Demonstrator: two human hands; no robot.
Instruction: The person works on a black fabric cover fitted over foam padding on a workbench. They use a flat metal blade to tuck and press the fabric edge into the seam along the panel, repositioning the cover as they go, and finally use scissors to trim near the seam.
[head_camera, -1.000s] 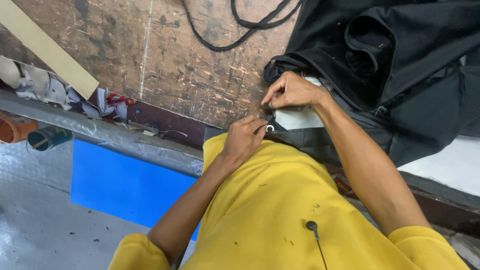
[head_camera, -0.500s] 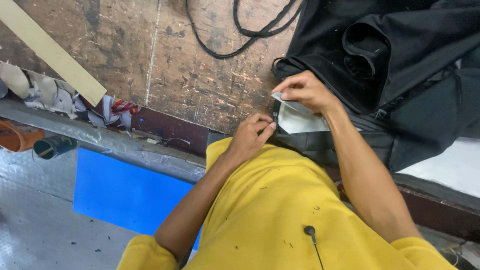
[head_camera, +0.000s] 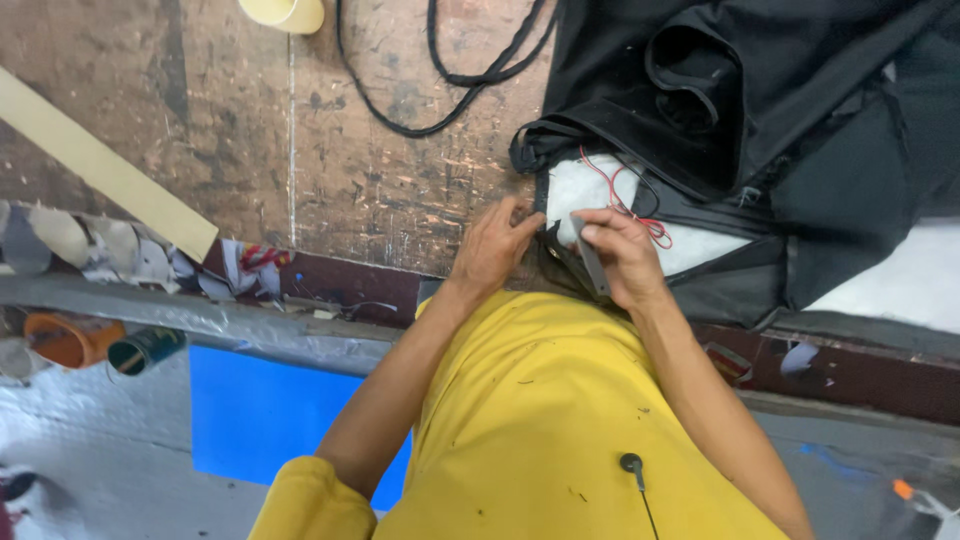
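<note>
at bench edge, right hand (head_camera: 625, 258) fingers pinch grey strip (head_camera: 590, 262), long axis near-vertical; left hand (head_camera: 492, 250) fingers curled on black fabric (head_camera: 800, 120).

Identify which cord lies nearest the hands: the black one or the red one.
The red cord: thin, lying on the white padding just above the right hand. The thick black cord loops farther up the bench.

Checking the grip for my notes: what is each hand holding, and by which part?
The right hand pinches a thin grey strip near its upper end. The left hand grips the edge of the black fabric.
</note>
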